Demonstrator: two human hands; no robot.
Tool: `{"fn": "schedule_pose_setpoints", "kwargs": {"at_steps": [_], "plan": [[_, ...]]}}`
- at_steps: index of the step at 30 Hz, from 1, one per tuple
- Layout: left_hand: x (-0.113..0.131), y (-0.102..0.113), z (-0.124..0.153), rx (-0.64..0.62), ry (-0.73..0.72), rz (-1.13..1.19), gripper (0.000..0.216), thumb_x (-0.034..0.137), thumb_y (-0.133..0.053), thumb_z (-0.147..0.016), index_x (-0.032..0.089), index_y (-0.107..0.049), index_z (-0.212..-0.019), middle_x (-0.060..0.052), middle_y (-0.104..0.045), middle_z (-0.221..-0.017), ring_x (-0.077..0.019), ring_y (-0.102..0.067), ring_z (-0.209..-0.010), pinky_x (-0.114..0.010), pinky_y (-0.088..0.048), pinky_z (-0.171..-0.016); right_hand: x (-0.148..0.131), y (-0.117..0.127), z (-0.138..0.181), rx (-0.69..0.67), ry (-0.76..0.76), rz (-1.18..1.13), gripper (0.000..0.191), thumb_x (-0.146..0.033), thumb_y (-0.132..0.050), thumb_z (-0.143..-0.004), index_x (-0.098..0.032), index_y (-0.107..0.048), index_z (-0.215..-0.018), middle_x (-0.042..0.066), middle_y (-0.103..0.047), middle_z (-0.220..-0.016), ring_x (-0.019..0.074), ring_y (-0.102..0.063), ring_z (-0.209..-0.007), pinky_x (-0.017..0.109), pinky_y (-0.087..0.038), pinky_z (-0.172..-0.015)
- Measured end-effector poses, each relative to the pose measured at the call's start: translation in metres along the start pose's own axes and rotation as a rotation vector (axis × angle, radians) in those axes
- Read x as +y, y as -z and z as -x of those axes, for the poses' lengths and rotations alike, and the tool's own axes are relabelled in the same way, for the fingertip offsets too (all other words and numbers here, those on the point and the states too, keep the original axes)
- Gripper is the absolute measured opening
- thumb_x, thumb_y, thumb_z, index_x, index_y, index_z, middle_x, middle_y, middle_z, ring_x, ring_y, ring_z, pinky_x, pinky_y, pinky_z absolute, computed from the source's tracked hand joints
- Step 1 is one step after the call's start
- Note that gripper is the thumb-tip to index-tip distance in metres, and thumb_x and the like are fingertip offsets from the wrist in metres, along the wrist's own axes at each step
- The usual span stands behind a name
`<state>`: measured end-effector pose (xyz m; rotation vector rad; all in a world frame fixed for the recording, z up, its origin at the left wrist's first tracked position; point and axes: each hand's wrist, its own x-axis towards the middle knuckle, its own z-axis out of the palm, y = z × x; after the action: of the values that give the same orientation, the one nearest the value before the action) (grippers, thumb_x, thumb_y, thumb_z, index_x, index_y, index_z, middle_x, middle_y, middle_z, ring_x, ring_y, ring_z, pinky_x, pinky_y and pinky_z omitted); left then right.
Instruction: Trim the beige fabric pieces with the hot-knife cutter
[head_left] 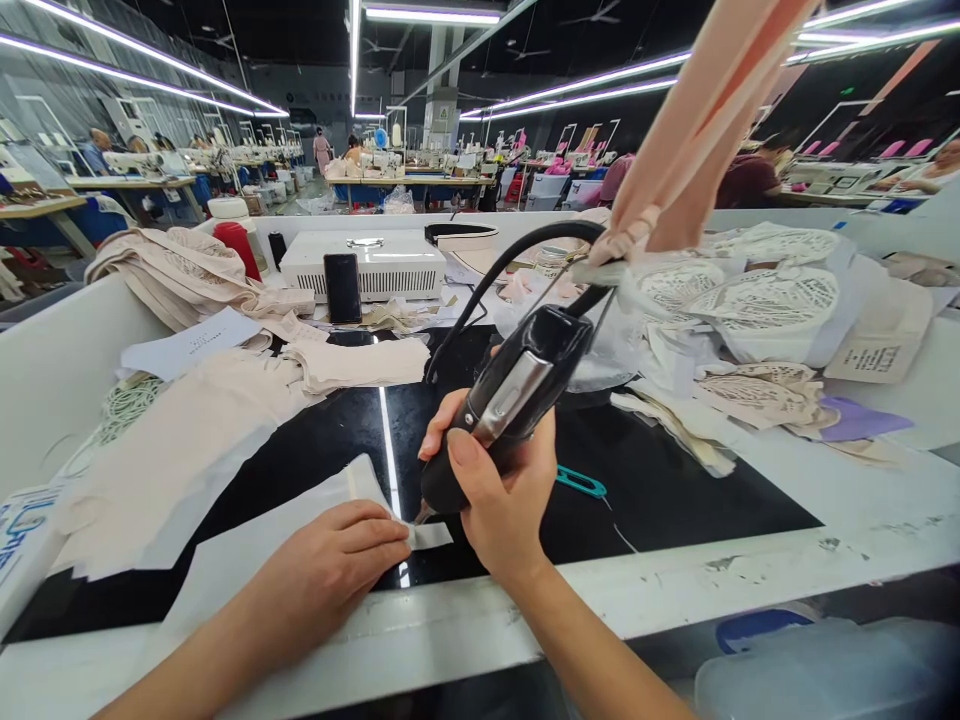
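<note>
My right hand (510, 490) is wrapped round a black corded hand tool (517, 390) with a silver lever on its side. The tool tilts down to the left, and its narrow metal tip meets the edge of a white fabric piece (255, 535). A short white strip (431, 536) sticks out beneath the tip. Fingers stretched and lying flat, my left hand (345, 550) presses on that fabric close to the tip. A twisted pink cloth strap (675, 130) holds the tool from above, tied near its cable (517, 245).
Beige fabric pieces (172, 450) lie left of the black work surface (675, 500). Lace cups (780, 300) are heaped at right. A white vented box (405, 265) and a phone (343, 288) stand behind. A teal thread snipper-like item (581, 482) lies right of my hand.
</note>
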<state>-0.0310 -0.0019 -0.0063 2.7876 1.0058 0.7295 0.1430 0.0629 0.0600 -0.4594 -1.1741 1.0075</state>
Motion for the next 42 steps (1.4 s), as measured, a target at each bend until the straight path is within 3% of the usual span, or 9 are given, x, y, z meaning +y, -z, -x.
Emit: {"fn": "schedule_pose_setpoints", "kwargs": {"at_steps": [12,21,28,35,42], "plan": [[0.001,-0.001,0.0,0.005,0.004,0.023,0.031,0.006,-0.045,-0.104,0.014,-0.063,-0.127,-0.009,-0.072,-0.125,-0.0228,-0.063,-0.119,-0.037,-0.058,-0.103,0.003,-0.003,0.002,-0.023,0.008,0.049,0.035,-0.021,-0.071,-0.086,-0.027,-0.053,-0.116,-0.005,-0.066,-0.083,0.011,-0.061,-0.061,0.026,-0.055,-0.058],[0.001,-0.001,0.001,0.029,0.01,0.01,0.031,0.006,-0.045,-0.103,0.014,-0.066,-0.125,-0.01,-0.074,-0.121,-0.022,-0.065,-0.118,-0.036,-0.06,-0.101,-0.003,0.009,0.001,0.012,0.013,0.047,0.028,-0.026,-0.075,-0.085,-0.027,-0.053,-0.103,-0.006,-0.066,-0.081,0.0103,-0.061,-0.058,0.025,-0.054,-0.054],[0.002,0.001,0.0,0.015,0.016,0.013,0.031,0.009,-0.043,-0.105,0.015,-0.066,-0.125,-0.01,-0.074,-0.122,-0.0226,-0.065,-0.118,-0.037,-0.06,-0.1,-0.003,0.011,0.0,0.01,-0.001,0.067,0.033,-0.023,-0.073,-0.085,-0.027,-0.053,-0.11,-0.005,-0.068,-0.082,0.0102,-0.062,-0.058,0.024,-0.055,-0.053],[0.001,0.004,-0.001,0.021,0.007,0.028,0.031,0.006,-0.045,-0.103,0.014,-0.067,-0.123,-0.01,-0.074,-0.121,-0.0217,-0.066,-0.118,-0.035,-0.06,-0.1,-0.008,0.009,0.005,0.004,-0.012,-0.023,0.026,-0.027,-0.075,-0.088,-0.027,-0.052,-0.101,-0.006,-0.067,-0.082,0.0103,-0.062,-0.059,0.025,-0.055,-0.055],[0.0,0.001,0.001,0.006,0.027,0.054,0.029,0.007,-0.045,-0.105,0.015,-0.066,-0.124,-0.008,-0.072,-0.127,-0.0231,-0.063,-0.119,-0.037,-0.059,-0.101,-0.005,0.008,0.014,-0.066,-0.016,-0.07,0.03,-0.026,-0.078,-0.088,-0.028,-0.057,-0.109,-0.005,-0.069,-0.086,0.0096,-0.063,-0.063,0.023,-0.056,-0.056]]}}
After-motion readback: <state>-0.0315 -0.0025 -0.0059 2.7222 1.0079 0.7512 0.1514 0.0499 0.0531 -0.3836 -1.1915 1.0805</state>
